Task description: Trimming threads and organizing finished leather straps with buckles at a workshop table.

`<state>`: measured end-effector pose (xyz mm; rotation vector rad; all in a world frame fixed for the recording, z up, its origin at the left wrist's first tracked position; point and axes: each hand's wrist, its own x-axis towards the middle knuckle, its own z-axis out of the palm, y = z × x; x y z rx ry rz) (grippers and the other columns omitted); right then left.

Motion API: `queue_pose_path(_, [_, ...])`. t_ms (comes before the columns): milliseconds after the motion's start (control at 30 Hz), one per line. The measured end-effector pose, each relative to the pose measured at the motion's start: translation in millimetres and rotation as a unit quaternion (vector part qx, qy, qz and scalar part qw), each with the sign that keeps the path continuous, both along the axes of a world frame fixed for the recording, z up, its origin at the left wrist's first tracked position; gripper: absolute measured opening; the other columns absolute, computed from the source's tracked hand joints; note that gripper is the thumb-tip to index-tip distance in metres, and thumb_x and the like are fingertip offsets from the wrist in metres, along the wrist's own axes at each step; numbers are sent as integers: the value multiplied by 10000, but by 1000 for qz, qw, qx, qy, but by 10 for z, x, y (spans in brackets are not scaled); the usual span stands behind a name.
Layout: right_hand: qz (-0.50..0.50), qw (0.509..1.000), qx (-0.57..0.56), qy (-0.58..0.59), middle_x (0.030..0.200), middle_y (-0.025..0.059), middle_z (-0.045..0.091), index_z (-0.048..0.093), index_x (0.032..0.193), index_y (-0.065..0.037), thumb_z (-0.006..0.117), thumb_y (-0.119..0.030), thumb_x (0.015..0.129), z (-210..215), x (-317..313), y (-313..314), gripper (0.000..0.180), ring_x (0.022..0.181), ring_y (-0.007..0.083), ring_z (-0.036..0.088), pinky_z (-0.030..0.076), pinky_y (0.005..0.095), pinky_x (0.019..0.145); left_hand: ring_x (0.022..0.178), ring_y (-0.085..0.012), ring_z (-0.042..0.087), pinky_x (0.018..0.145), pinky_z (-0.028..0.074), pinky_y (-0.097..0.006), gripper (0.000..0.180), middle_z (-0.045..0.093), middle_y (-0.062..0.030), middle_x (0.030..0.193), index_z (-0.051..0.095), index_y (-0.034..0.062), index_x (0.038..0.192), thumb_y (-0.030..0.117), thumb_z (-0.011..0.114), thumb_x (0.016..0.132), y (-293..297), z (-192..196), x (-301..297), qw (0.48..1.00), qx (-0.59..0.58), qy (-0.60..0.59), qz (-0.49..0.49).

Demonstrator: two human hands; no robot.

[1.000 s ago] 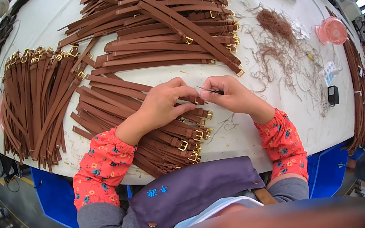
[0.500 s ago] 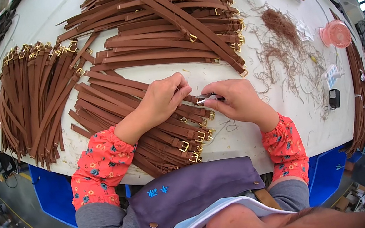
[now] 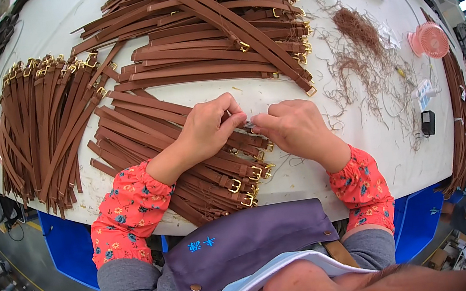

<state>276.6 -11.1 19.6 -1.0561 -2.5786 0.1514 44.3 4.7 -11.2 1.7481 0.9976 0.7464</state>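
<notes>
You are pinching a small metal piece (image 3: 249, 124) between both hands, left hand (image 3: 208, 128) and right hand (image 3: 295, 129) pressed close together over the strap pile (image 3: 185, 153) at the surface's (image 3: 312, 175) near edge. What the piece is, I cannot tell. Your left forearm is resting on loose straps; a nudge could be sliding buckled ends (image 3: 243, 187) off the edge.

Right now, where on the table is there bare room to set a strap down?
Bare white table lies right of the right hand, up to the black device, with only stray threads. A narrow strip runs along the near edge below the hands. The left and far side are crowded with strap piles, and the thread clump fills the far right.
</notes>
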Motion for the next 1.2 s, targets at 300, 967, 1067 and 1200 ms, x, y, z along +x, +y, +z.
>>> queue_pose_path(300, [0, 1000, 2, -9, 635, 22, 543, 634, 824, -153, 741, -220, 865, 0, 6, -3, 133, 588, 225, 603, 470, 382, 530, 737, -243, 699, 683, 544, -339, 126, 724, -127, 829, 608, -20, 938, 85, 677, 953, -5, -60, 11, 998, 45, -43, -19])
queue_pose_path(967, [8, 966, -260, 3, 771, 68, 695, 671, 1120, -186, 737, -124, 803, -2, 403, 16, 330, 726, 304, 683, 503, 415, 618, 748, -206, 627, 696, 533, -338, 244, 613, -101, 977, 635, 24, 1103, -19, 671, 865, 53, -4, -25, 994, 76, 7, -75])
queue_pose_path(1067, [0, 955, -298, -1, 771, 70, 694, 675, 1114, -174, 746, -185, 854, 78, 420, -7, 269, 713, 297, 684, 503, 410, 615, 751, -213, 637, 703, 535, -346, 241, 619, -99, 989, 656, 39, 1105, 15, 690, 868, 43, -1, -35, 993, 80, 28, -81])
queue_pose_path(1200, [-39, 956, -277, 88, 758, 66, 687, 686, 1098, -148, 732, -273, 921, 70, 399, -11, 221, 689, 272, 682, 503, 404, 604, 794, -249, 658, 722, 539, -377, 246, 619, -120, 1026, 669, 53, 1111, 62, 721, 871, 49, 21, -29, 992, 78, 43, -94])
